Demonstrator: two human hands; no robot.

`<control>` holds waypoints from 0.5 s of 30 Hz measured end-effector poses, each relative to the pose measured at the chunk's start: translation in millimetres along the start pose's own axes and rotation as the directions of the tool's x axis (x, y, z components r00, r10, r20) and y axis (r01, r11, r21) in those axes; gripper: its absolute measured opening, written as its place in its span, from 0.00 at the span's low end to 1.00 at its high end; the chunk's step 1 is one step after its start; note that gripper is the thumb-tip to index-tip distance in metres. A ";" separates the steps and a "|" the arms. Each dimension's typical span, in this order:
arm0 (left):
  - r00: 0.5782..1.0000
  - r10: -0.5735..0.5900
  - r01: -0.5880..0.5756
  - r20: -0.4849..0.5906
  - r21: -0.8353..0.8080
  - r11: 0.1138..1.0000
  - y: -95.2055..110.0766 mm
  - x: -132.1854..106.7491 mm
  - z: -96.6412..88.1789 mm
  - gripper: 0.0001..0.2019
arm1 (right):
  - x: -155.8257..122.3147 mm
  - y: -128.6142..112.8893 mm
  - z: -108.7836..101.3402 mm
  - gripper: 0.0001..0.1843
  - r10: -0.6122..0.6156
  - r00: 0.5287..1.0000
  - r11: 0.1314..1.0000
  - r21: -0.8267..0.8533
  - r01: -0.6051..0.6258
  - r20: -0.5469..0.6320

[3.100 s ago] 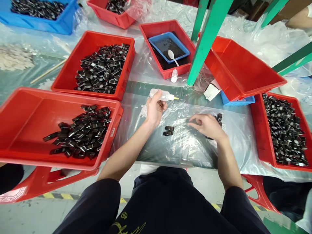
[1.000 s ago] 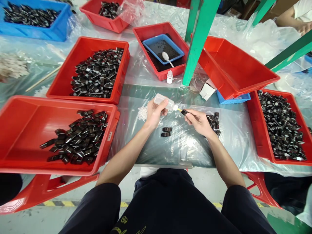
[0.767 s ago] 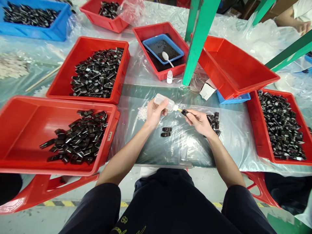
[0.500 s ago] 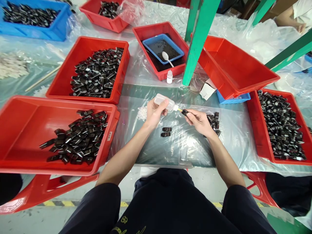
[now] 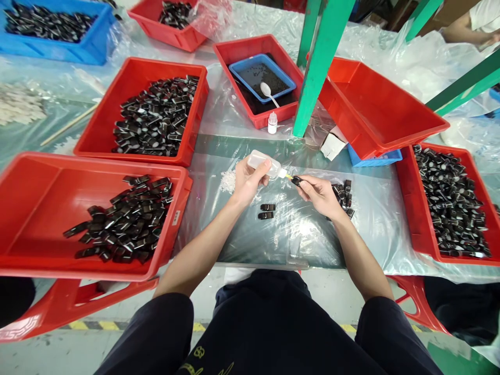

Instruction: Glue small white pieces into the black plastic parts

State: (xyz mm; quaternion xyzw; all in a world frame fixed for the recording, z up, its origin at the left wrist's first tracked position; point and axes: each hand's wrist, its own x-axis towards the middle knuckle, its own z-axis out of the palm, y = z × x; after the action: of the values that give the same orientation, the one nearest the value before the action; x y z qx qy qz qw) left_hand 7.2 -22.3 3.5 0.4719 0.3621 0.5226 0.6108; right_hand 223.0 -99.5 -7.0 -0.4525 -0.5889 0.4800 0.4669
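My left hand [image 5: 249, 181] is closed around a translucent squeeze bottle [image 5: 262, 162], tilted so its thin yellow tip points right. That tip meets, or nearly meets, a small glossy black piece [image 5: 296, 180] pinched in the fingers of my right hand [image 5: 318, 194]. What the piece is exactly I cannot tell. On the plastic-covered table below lie two similar black pieces [image 5: 267, 211], side by side. A small group of black pieces [image 5: 344, 197] lies beyond my right wrist, partly hidden by it. Small white bits [image 5: 228, 181] are heaped beside my left hand.
Red bins of black pieces stand on the left [image 5: 180, 213] and right [image 5: 417, 208]. At the back, a red bin [image 5: 258, 122] holds a blue tray [image 5: 234, 66] with a white spoon [image 5: 266, 91]. A small bottle [image 5: 272, 124] stands near a green post [image 5: 312, 88]. A co-worker's arm [image 5: 464, 31] shows far right.
Both hands keep the same hold and position, with the bottle tip at the black piece. The co-worker's hand at the far right has shifted slightly.
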 end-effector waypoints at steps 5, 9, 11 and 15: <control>1.000 0.005 -0.005 0.000 0.008 1.000 0.5 0.2 0.0 0.33 | 0.2 -0.5 0.2 0.32 0.012 1.000 1.000 -0.011 -0.012 -0.008; 1.000 0.010 -0.010 0.004 0.009 1.000 0.5 -0.1 -0.2 0.33 | 0.7 -0.5 0.4 0.32 -0.004 1.000 1.000 0.000 0.004 -0.005; 1.000 0.008 -0.008 -0.002 0.002 1.000 0.2 -0.4 0.0 0.33 | 0.6 -0.6 0.7 0.32 -0.003 1.000 1.000 0.000 0.003 -0.004; 1.000 0.003 -0.003 -0.020 -0.019 1.000 -1.0 -0.9 1.5 0.32 | 0.0 -1.4 1.5 0.34 0.018 1.000 1.000 -0.006 -0.018 -0.021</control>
State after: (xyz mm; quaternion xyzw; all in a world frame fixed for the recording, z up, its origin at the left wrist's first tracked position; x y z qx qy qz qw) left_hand 8.7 -23.5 2.9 0.4612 0.3625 0.5318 0.6107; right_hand 221.4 -99.9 -5.8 -0.4643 -0.5814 0.4777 0.4672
